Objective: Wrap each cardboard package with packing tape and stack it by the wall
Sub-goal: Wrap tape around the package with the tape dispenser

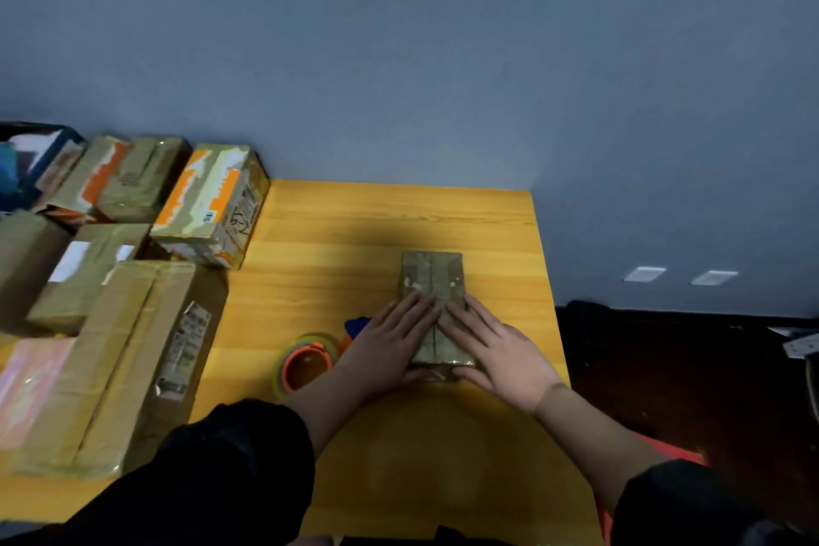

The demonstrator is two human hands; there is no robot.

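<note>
Our left hand [392,341] and right hand [496,350] lie flat, fingers straight and together, on the taped package [432,279]; its markings are unreadable, and the tape roll [306,364] sits just left.

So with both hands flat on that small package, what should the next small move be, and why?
Probably reach the left hand to the tape roll just beside it. Both hands, the right hand too, only press flat on the small package, neither holds tape, and the package sits mid-table, away from the boxes at the wall.
</note>
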